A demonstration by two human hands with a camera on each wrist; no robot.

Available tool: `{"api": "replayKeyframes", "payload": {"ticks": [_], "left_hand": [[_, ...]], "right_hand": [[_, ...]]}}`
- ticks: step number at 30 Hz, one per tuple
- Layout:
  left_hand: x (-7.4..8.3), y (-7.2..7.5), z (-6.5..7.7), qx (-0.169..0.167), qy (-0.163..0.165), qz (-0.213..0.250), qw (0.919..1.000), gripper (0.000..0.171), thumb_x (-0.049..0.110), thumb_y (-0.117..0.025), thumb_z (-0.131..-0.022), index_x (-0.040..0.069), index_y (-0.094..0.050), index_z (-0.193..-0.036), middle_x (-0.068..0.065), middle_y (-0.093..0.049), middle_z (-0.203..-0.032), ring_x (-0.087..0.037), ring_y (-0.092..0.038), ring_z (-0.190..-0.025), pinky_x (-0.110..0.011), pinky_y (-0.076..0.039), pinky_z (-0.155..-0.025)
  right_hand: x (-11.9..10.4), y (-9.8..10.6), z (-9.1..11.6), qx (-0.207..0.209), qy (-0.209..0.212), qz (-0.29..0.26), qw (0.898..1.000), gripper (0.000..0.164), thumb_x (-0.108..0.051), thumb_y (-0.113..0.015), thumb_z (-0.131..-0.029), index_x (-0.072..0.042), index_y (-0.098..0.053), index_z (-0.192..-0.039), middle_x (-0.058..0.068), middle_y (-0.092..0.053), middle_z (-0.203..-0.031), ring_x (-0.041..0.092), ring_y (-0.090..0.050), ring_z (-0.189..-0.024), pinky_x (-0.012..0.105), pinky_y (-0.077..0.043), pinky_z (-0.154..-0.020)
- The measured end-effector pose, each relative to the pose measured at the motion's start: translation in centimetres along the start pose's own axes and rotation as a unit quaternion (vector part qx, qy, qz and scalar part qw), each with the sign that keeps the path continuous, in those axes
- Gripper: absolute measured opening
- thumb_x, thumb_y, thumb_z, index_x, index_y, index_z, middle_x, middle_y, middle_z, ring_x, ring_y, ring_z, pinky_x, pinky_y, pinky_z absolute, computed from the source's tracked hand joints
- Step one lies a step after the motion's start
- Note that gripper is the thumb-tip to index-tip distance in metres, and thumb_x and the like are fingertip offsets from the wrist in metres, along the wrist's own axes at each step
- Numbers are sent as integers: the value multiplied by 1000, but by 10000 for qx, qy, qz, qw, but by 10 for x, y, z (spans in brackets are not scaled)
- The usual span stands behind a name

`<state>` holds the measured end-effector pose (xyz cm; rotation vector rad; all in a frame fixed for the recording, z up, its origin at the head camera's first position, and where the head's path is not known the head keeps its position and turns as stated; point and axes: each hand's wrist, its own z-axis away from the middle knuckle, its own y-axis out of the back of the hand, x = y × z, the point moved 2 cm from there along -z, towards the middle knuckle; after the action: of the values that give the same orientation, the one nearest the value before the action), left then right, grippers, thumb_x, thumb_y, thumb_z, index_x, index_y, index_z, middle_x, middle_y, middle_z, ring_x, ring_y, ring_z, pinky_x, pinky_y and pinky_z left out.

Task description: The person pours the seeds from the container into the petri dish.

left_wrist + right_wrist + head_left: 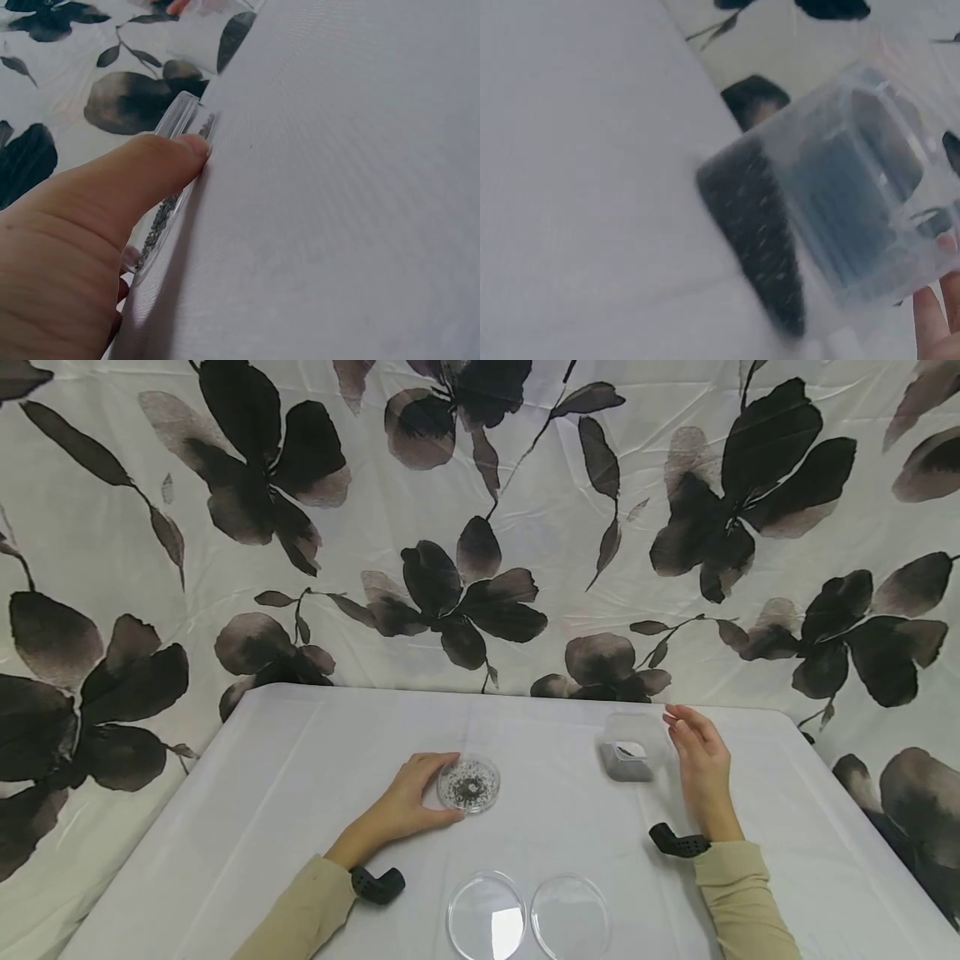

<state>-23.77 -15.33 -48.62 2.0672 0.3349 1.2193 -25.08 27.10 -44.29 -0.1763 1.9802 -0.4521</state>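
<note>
My left hand [408,795] holds a small round clear dish [468,783] flat on the table, thumb on its near side and fingers at the far rim. Dark granules lie scattered over the dish's bottom. In the left wrist view the thumb [161,169] presses against the dish's side wall. A translucent plastic box [627,765] stands to the right, its lid [633,727] raised at the back. Dark granules [754,232] fill the bottom of that box in the right wrist view. Just right of the lid is my right hand [701,760], fingers extended; whether they touch it I cannot tell.
Two clear round dish pieces [486,914] lie side by side near the table's front. A white cloth covers the table [300,760], and a floral curtain [555,527] hangs behind its far edge.
</note>
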Motion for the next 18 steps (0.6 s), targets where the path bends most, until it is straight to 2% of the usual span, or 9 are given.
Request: {"api": "replayKeyframes", "payload": {"ticks": [2,7,11,14,18], "left_hand": [[0,0,0,44,61,-18,10000,84,31,-89,-71,10,-51,-143,-10,-54,-134,-31,-45,-128,-55,-37,-107],[0,-1,0,105,354,-167,9992,85,34,-88,-72,11,-50,-144,-11,-54,-135,-31,-46,-128,-55,-37,-108],[0,-3,-1,148,562,-362,9977,85,39,-86,-74,13,-48,-146,-12,-53,-138,-32,-46,-130,-55,-37,-107],[1,-5,-2,180,612,-471,9969,85,41,-84,-76,13,-48,-147,-13,-53,-138,-33,-46,-130,-57,-36,-107],[4,-7,-3,112,555,-712,9959,84,44,-80,-80,12,-44,-149,-13,-53,-141,-33,-43,-133,-57,-33,-108]], "right_hand": [[7,5,2,-24,-300,40,9995,36,-4,-48,-103,9,-43,-136,8,-59,-126,25,-49,-125,34,-29,-115],[20,12,5,-422,-1113,84,9929,42,-18,-43,-107,-6,-31,-146,0,-48,-138,23,-28,-142,38,-9,-122],[24,13,7,-840,-1583,58,9838,51,-20,-41,-108,-9,-19,-152,5,-35,-149,25,-14,-149,41,-2,-122],[26,13,8,-1102,-1789,172,9775,63,-7,-46,-105,-9,-10,-157,13,-22,-157,26,-8,-151,38,-5,-122],[28,14,7,-1221,-1882,504,9732,83,13,-52,-93,-9,-6,-158,18,-10,-163,26,-5,-151,25,-21,-117]]}}
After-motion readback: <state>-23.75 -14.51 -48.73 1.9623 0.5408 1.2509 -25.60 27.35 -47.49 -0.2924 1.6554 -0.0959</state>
